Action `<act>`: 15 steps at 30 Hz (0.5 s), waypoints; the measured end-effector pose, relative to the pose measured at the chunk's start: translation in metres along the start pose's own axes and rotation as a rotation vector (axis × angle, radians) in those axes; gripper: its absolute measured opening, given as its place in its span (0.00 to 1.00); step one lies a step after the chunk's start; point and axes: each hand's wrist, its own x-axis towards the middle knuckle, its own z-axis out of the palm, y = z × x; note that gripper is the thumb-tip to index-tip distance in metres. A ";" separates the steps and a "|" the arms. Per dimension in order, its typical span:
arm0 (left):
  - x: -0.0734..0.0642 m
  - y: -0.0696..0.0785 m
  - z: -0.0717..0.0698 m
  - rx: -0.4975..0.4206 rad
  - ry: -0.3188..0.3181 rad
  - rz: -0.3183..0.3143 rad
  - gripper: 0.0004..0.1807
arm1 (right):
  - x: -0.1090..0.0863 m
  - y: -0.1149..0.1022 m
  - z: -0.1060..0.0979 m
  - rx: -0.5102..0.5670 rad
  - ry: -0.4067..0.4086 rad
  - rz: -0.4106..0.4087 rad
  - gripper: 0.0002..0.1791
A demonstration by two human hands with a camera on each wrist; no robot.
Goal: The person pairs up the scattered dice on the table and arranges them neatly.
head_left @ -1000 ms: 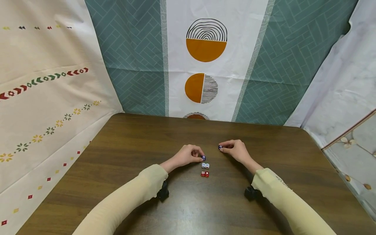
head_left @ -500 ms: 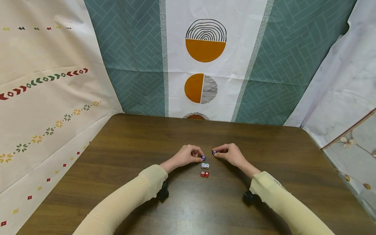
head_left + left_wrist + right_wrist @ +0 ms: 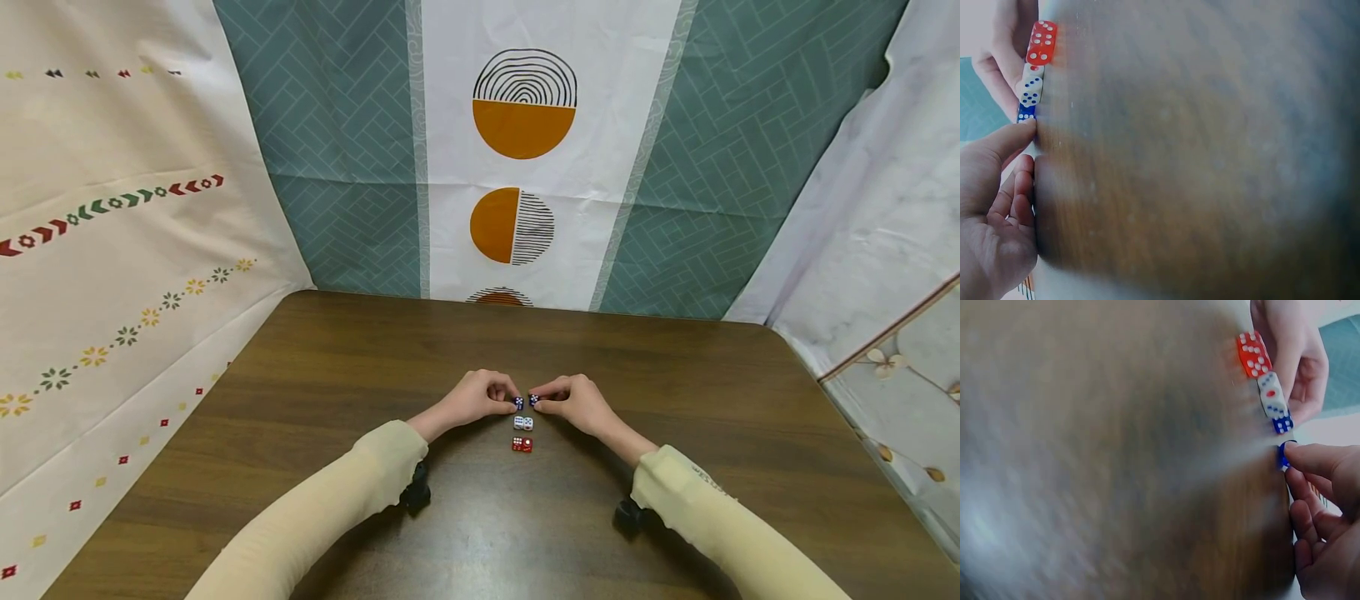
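Observation:
With its thumb and fingertips, my left hand (image 3: pixel 478 397) holds a dark blue die (image 3: pixel 519 403) in place on the table. Opposite it, my right hand (image 3: pixel 576 403) pinches a second blue die (image 3: pixel 533 399), a narrow gap away from the first. In the right wrist view the right thumb covers much of this blue die (image 3: pixel 1284 454). Nearer to me, two white dice (image 3: pixel 523 423) sit side by side. Two red dice (image 3: pixel 522 444) form a pair in front of those. The left wrist view shows the red (image 3: pixel 1042 44), white (image 3: pixel 1032 87) and blue dice in line.
All of this is on a brown wood-grain table (image 3: pixel 480 525) with rounded far corners. A green and white patterned cloth (image 3: pixel 345 167) hangs behind its far edge. Light cloths hang at the left (image 3: pixel 112 292) and right (image 3: pixel 847 217). Each wrist wears a black camera.
My right hand has moved left and toward me, bringing its blue die close beside the other one. The left hand and the white and red dice have stayed put.

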 end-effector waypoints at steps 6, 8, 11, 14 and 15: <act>0.001 -0.001 0.001 0.001 0.002 -0.005 0.04 | -0.004 -0.008 0.005 0.002 0.016 -0.012 0.12; 0.001 -0.002 0.001 0.002 0.003 -0.006 0.04 | -0.005 -0.009 0.006 0.005 0.023 -0.015 0.12; 0.001 -0.001 0.000 0.001 0.004 -0.008 0.04 | -0.006 -0.010 0.007 0.006 0.029 -0.018 0.13; 0.001 -0.001 0.001 0.001 0.006 -0.008 0.05 | -0.006 -0.009 0.008 0.006 0.030 -0.025 0.13; 0.001 -0.001 0.001 0.001 0.006 -0.007 0.05 | -0.006 -0.008 0.008 0.006 0.029 -0.027 0.13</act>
